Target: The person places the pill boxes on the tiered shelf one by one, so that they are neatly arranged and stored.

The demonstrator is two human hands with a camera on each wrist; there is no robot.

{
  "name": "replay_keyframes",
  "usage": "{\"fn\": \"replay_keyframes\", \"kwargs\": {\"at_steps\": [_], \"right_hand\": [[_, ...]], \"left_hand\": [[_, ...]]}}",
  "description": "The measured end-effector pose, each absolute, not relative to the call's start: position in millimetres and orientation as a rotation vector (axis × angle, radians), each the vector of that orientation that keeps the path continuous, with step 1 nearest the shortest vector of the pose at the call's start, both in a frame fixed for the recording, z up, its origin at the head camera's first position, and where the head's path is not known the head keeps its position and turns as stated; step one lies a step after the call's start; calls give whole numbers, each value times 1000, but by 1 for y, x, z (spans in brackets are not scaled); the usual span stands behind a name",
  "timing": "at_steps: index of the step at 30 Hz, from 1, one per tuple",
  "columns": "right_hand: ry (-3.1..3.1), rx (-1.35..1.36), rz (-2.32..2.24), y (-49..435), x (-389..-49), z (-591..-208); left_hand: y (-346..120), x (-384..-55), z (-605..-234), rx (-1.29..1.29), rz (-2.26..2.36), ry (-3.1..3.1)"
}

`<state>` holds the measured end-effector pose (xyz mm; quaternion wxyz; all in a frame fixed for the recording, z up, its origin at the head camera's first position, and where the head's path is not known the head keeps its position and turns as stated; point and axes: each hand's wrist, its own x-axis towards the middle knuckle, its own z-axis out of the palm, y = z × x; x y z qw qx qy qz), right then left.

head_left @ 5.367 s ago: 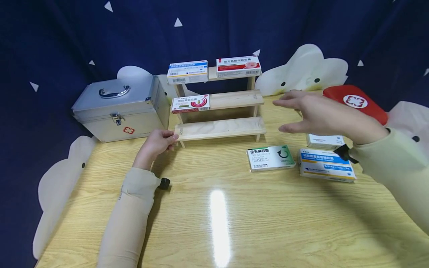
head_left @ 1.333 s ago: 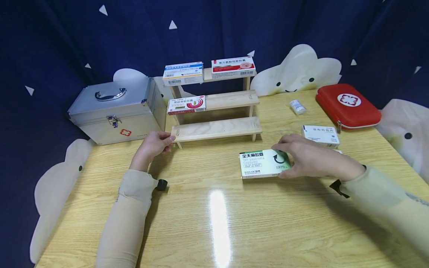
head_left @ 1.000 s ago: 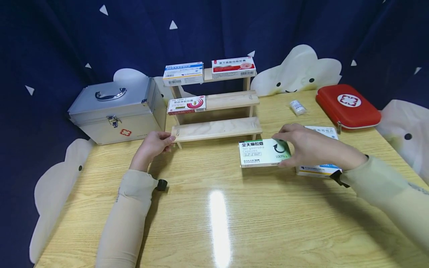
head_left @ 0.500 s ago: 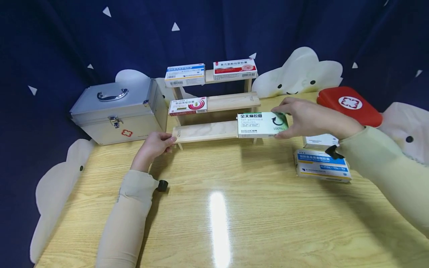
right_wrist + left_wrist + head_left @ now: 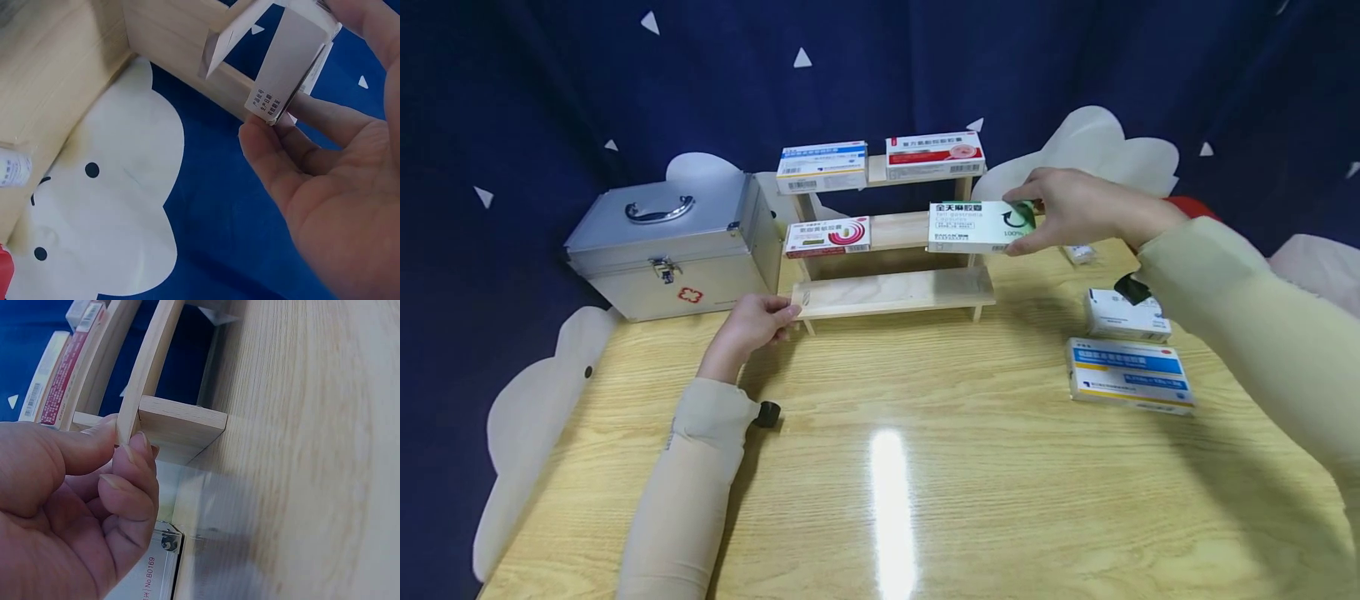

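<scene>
My right hand [image 5: 1071, 208] pinches a green-and-white medicine box [image 5: 964, 229] by its right end, thumb below and fingers above. The box is in front of the right half of the middle tier of a three-tier wooden display rack [image 5: 891, 292]; whether it touches the tier I cannot tell. In the right wrist view the box's white end panel [image 5: 284, 69] shows between thumb and fingers. My left hand [image 5: 751, 323] pinches the left end of the bottom tier, thumb on top in the left wrist view. A red-and-white box [image 5: 827, 237] lies on the middle tier's left half.
A blue-and-white box [image 5: 822, 167] and a red-banded box [image 5: 935, 156] sit on the top tier. A silver case [image 5: 670, 246] stands left. At right lie a white box [image 5: 1126, 315], a blue-banded box [image 5: 1129, 375], a small white item [image 5: 1079, 253] and a partly hidden red case [image 5: 1195, 208].
My right hand, empty at first, has taken the green-and-white box from the table and raised it past the bottom tier to the middle one. My left hand stays on the rack.
</scene>
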<state>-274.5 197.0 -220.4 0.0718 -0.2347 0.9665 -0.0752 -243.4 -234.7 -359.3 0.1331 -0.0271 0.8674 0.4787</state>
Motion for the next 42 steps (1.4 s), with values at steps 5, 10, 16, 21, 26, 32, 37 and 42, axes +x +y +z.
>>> {"fn": "replay_keyframes", "kwargs": {"at_steps": [5,10,16,21,26,32,37,42], "right_hand": [[2892,-718,-246,196,-287,-221],[2887,-699,-253,193,-295,-221],[2878,-662,-255,190,-302,-221],[2865,-650,-287,188,-306,-224],[2855,-672,-339,186,-311,-229],[2854,-720,-390,184,-318,-238],[2848,-748,-406,181,-324,-243],[2821,-753,-418,178,-330,-246]], "left_hand": [[-234,-242,-358,-76,1397,2507],[-235,-243,-358,-67,1412,2494],[-236,-245,-359,-60,1399,2501],[-236,-245,-359,-77,1403,2495],[-235,-245,-359,-87,1403,2495],[-235,-246,-359,-77,1388,2504],[-235,-245,-359,-81,1390,2503],[-235,-245,-359,-80,1377,2514]]}}
